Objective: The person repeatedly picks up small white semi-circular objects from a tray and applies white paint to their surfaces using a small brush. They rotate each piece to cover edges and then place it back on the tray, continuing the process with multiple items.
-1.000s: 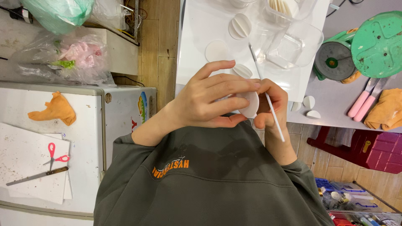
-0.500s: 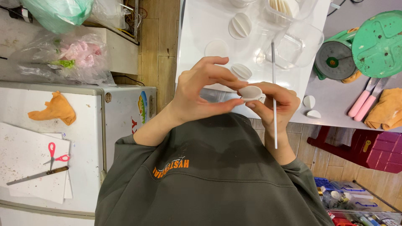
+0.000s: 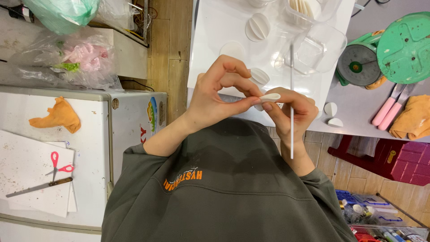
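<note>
My left hand [image 3: 219,96] pinches a small flat white dough piece [image 3: 270,97] between thumb and forefinger, the other fingers arched above it. My right hand [image 3: 293,114] touches the same piece with its fingertips and also grips a thin white stick [image 3: 291,80] that stands straight up and down in the view. Both hands hover over the near edge of a white board [image 3: 215,27]. Ribbed white dough discs [image 3: 257,27] lie on that board, one [image 3: 259,76] just behind my fingers.
Clear plastic tubs [image 3: 320,42] stand on the board's right part. A green scale [image 3: 385,54], pink-handled knives [image 3: 394,105] and an orange cloth [image 3: 414,117] lie on the grey table. At left, a white fridge top holds red scissors [image 3: 57,163], a knife [image 3: 38,187] and another orange cloth [image 3: 56,114].
My left hand has opened from covering the dough piece to a fingertip pinch. The piece now lies edge-on between both hands, and the stick has swung from slanted to vertical.
</note>
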